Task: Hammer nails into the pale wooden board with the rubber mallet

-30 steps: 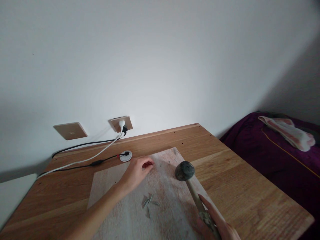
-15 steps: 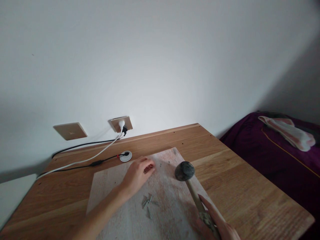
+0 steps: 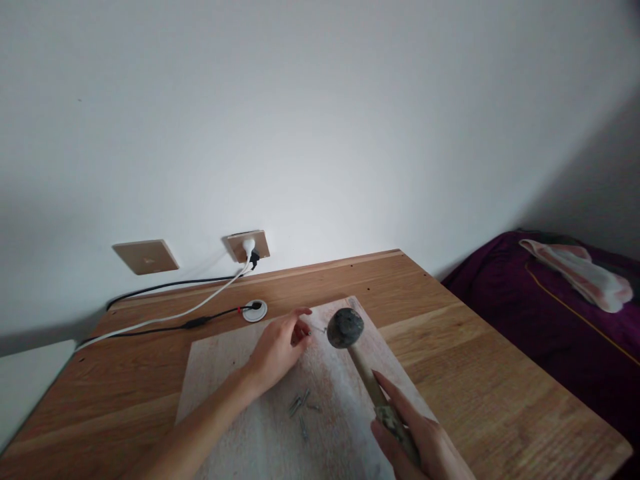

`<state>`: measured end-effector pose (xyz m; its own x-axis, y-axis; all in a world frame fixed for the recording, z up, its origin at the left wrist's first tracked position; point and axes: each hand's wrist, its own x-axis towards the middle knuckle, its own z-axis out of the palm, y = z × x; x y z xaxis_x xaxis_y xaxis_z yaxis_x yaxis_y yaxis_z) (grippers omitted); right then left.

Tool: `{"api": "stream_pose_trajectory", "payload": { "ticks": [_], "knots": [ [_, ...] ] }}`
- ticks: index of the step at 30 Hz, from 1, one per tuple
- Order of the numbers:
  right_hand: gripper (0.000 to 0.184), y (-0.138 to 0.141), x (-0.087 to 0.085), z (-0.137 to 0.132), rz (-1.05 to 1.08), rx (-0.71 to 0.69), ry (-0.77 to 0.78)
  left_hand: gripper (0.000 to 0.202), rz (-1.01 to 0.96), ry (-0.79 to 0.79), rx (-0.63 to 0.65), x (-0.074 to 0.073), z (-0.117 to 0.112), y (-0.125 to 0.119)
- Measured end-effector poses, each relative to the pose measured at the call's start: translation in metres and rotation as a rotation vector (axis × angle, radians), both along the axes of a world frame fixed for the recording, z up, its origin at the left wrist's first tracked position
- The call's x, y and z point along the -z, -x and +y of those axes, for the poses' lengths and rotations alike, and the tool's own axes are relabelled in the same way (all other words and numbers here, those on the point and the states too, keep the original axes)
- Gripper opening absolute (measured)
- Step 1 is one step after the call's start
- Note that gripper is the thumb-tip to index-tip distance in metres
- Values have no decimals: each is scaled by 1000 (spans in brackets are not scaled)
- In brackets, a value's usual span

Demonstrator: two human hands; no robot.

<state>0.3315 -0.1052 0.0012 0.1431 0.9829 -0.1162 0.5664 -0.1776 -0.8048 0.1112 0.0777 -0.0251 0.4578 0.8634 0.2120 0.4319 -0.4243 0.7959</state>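
My right hand (image 3: 417, 433) is wrapped around the handle of a mallet (image 3: 370, 380). Its black rounded head (image 3: 345, 328) is raised over the right part of a whitish, worn wooden board (image 3: 240, 433). Near the board's far edge, my left hand (image 3: 280, 343) is curled, index finger lifted, with the small grey end of what looks like a nail at the thumb tip. Just right of those fingers, a thin nail-like piece (image 3: 321, 329) shows on the board, partly behind the mallet head. Several loose grey nails (image 3: 300, 403) lie nearer to me.
The board rests on a wooden tabletop (image 3: 480, 373). Cables (image 3: 195, 307) run along its back left, to a wall socket (image 3: 260, 240) and a round cable hole (image 3: 256, 311). Purple fabric (image 3: 500, 287) with a striped cloth (image 3: 580, 270) lies at the right.
The mallet has moved left, its head closer to my left hand. My left index finger has lifted away from the thumb, showing a small grey end there. The view has shifted slightly.
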Motion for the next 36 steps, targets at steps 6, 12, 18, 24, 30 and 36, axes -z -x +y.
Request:
{"api": "stream_pose_trajectory", "payload": {
  "ticks": [6,12,18,24,30,36],
  "knots": [
    [67,22,-15,23,1,-77,-25,42,-37,22,27,0,1,0],
    [64,29,-10,27,-17,-110,-102,51,-25,1,18,-1,0,0],
    [60,29,-10,27,-42,-99,-112,49,-46,35,12,3,1,-1],
    [63,27,-13,27,-31,-90,-47,59,-31,2,-2,8,2,0],
    [64,24,-12,27,-35,-112,40,65,14,-70,-2,6,1,1],
    [64,28,-11,27,-44,-116,-50,67,51,-104,-5,6,1,1]
  ]
}}
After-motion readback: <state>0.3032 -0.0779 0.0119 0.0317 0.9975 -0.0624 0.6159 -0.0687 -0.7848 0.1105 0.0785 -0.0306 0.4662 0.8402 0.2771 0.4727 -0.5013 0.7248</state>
